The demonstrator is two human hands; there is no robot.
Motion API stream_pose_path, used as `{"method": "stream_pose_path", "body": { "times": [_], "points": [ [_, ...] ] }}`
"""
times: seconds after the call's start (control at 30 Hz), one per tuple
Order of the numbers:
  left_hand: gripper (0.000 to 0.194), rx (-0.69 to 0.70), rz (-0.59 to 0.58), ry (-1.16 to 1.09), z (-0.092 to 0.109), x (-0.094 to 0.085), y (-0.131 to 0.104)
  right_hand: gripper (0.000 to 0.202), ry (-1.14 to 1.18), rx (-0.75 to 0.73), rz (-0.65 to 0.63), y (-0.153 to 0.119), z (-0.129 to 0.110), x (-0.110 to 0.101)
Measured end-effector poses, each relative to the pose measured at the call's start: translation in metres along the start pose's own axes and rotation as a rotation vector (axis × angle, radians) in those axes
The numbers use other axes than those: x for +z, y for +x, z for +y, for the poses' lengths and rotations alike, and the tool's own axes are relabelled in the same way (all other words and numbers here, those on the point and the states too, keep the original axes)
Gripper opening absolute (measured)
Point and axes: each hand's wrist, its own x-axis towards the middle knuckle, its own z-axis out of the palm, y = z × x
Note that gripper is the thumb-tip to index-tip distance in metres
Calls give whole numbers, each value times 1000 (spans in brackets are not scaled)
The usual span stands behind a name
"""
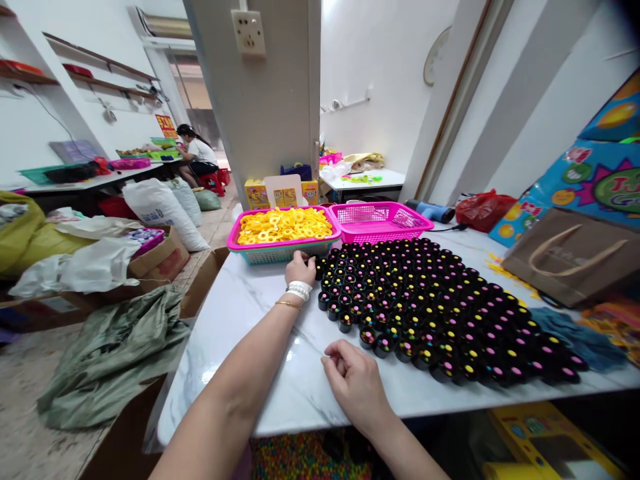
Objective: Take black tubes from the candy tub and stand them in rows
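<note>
Many small round black cups (400, 293) stand packed in rows on the white marbled table (235, 347), with yellow or pink pieces showing in their tops. My left hand (300, 270), wearing bracelets at the wrist, reaches to the far left corner of these rows. Its fingers are closed on a black cup there, partly hidden by the hand. My right hand (357, 377) hovers or rests by the near edge of the rows, fingers curled in and nothing visible in them. Just beyond my left hand sits a pink basket (233, 241) heaped with yellow ring-shaped plastic parts (285, 227).
A second pink basket (383, 223) adjoins the first. Rightward are a brown paper bag (565, 257), a red plastic bag (484, 212) and a blue cloth (575, 337). Sacks (163, 210) and cartons crowd the floor at left. Another person (195, 153) sits working at a far table.
</note>
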Motion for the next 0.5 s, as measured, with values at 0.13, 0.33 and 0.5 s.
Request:
{"method": "stream_pose_path", "body": {
  "times": [0.13, 0.33, 0.5],
  "points": [
    [31, -70, 3, -63, 4, -1, -1, 8, -6, 5, -12, 0, -2, -1],
    [48, -29, -105, -103, 13, 7, -14, 8, 2, 3, -22, -1, -2, -2],
    [55, -14, -116, -114, 10, 11, -15, 9, -8, -12, -20, -2, -1, -2]
  ]
}}
